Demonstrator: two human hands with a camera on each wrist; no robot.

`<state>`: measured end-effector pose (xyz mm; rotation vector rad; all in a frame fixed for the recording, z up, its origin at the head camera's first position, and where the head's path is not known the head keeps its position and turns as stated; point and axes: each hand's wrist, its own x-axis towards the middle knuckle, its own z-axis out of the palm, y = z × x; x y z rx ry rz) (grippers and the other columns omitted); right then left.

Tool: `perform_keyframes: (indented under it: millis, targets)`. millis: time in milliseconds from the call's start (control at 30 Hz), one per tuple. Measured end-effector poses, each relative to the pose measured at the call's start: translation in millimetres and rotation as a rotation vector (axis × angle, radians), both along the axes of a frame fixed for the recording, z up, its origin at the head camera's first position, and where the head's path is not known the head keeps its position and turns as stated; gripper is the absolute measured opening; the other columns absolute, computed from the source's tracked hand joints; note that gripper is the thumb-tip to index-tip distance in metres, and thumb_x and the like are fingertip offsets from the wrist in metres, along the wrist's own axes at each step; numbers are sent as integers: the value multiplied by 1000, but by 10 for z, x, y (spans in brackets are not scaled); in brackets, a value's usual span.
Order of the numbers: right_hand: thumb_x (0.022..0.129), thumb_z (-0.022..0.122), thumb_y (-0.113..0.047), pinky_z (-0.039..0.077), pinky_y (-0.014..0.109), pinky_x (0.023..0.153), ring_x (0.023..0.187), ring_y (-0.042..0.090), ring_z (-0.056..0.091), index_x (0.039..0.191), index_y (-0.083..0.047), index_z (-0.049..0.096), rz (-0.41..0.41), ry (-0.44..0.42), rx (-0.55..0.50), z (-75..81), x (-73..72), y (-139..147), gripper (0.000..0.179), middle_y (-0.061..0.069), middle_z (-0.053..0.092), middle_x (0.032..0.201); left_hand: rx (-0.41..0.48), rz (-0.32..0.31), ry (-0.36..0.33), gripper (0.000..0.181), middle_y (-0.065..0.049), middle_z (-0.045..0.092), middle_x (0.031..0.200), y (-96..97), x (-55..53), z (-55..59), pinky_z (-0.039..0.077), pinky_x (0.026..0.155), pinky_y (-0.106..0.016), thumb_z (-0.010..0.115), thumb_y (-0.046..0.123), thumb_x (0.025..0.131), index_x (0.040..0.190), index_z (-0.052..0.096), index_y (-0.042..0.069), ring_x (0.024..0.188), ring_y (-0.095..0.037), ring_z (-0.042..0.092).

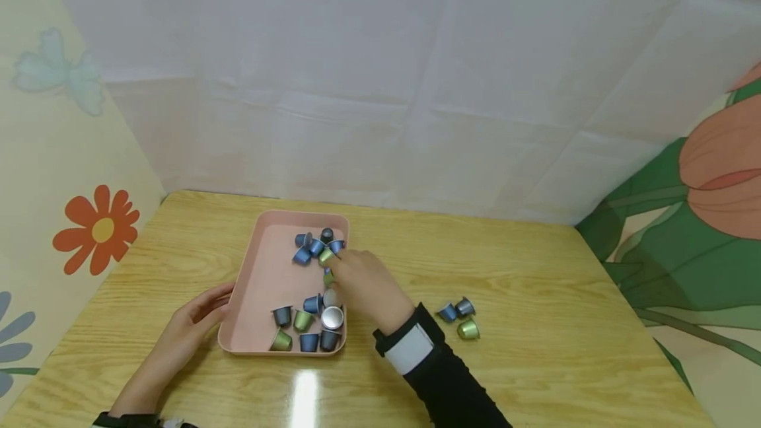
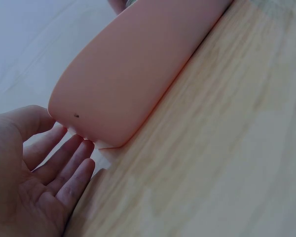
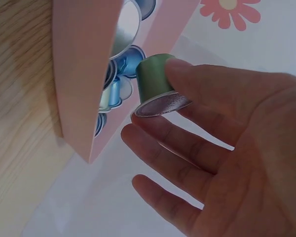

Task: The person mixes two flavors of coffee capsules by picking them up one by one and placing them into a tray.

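Note:
My right hand [image 1: 368, 289] pinches a green coffee capsule [image 3: 154, 79] between thumb and fingers, its foil lid tilted downward in the right wrist view. This hand is above the right side of a pink tray [image 1: 261, 263]. Inside the tray, blue capsules [image 1: 302, 256] and others cluster at the far right. More capsules gather near its front right, among them a silver-lidded one [image 1: 331, 318] and a green one [image 1: 281, 340]. With fingers loosely bent, my left hand [image 1: 189, 329] touches the tray's left side; the left wrist view shows its fingertips against the outer wall [image 2: 113, 94].
On the wooden table [image 1: 535, 349] to the right of the tray lie two blue capsules [image 1: 448, 312] and a green capsule [image 1: 468, 329]. A white cloth [image 1: 368, 84] hangs behind the table. Panels with painted flowers [image 1: 102, 230] stand at both sides.

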<state>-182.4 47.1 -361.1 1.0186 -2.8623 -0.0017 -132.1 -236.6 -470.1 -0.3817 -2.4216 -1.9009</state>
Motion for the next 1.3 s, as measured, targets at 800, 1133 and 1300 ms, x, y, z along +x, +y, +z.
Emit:
perform_keyframes:
  millis: [800, 1133, 1300]
  targets:
    - [84, 68, -27, 58, 30, 81, 91, 15, 64, 113, -13, 67, 48, 46, 63, 103, 0, -228, 33, 1, 72, 102, -36, 15, -8, 47, 38, 52, 112, -15, 4, -2, 45, 81, 1, 49, 16, 97, 133, 43, -14, 103, 17, 51]
    - [83, 68, -25, 57, 39, 86, 93, 19, 64, 115, -9, 65, -40, -28, 32, 68, 104, 2, 35, 6, 71, 103, -68, 33, -12, 46, 39, 50, 111, -2, 11, 13, 44, 81, 2, 49, 17, 97, 133, 45, -11, 103, 18, 50]
    - [83, 69, -20, 57, 40, 86, 94, 21, 63, 117, -8, 65, -63, -11, -19, 15, 147, 181, 36, 8, 71, 104, -65, 37, -21, 47, 38, 51, 111, -7, 3, 6, 45, 81, 1, 50, 18, 97, 133, 45, -11, 102, 18, 50]
